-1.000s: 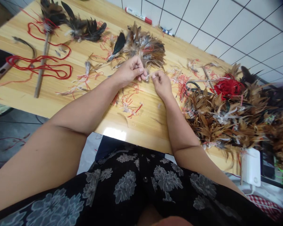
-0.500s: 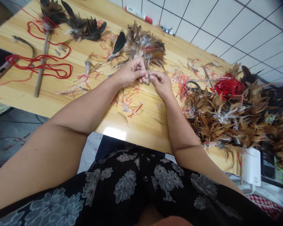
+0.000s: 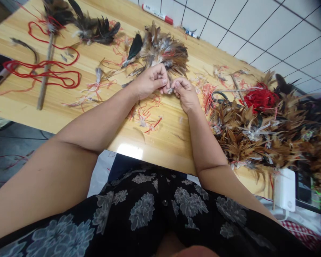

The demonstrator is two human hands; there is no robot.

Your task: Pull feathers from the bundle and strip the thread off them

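Over the middle of the table my left hand (image 3: 153,82) is closed, thumb and fingers pinching a small feather (image 3: 170,91) with pale fluff at its lower end. My right hand (image 3: 186,93) meets it from the other side, its thumb and forefinger pressed together on the same feather. Just beyond both hands lies a pile of brown and grey feathers (image 3: 166,50). A dark feather (image 3: 135,47) rests at the pile's left. Loose red threads (image 3: 148,116) and bits of fluff are scattered on the wood nearer to me.
Left on the table (image 3: 160,142) are a stick with black feathers (image 3: 46,71), looped red cord (image 3: 69,79) and more black feathers (image 3: 104,34). Brown feather bunches (image 3: 251,135), a red thread heap (image 3: 260,98) and a white adapter (image 3: 284,189) occupy the right. A marker (image 3: 157,14) lies by the tiled wall.
My right hand has shifted slightly right and down. The fluffy end of the feather has moved a little to the right with it. My left hand stays almost where it was.
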